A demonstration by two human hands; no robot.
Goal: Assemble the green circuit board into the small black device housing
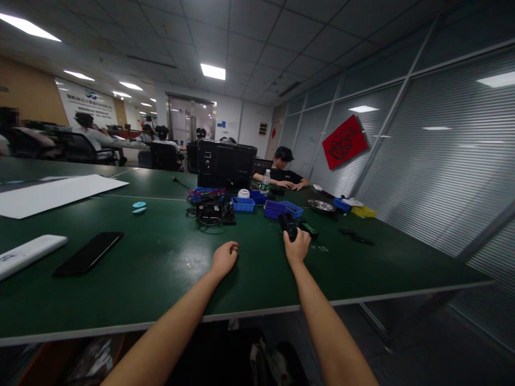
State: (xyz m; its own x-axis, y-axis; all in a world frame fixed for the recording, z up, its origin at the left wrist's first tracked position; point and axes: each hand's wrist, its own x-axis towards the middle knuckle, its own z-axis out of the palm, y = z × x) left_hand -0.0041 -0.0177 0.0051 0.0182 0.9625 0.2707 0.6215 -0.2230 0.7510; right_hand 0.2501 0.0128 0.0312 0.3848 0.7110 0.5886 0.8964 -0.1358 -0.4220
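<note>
Two bare hands reach out over the green table, and we note them in turn. Our right hand grips a black object, fingers wrapped about its near end; we cannot tell whether it rests on the tabletop or is raised slightly. The object sits right of centre, just in front of a dark blue bin, with a dark item with a green face just to its right. Nearer us, right of the hand, lie small clear pieces.

Our left hand is at mid-table, fingers curled inward, narrow; we cannot tell whether anything is inside the curl.

Beyond the hands we record a black screen seen from behind, a tangle of cables, a white ball at a light blue tray, and a clear bottle. Farther right: a round metal dish and a yellow packet. Far left: a black slab beside a white bar. Across the table, a person in black sits with forearms on the surface.
</note>
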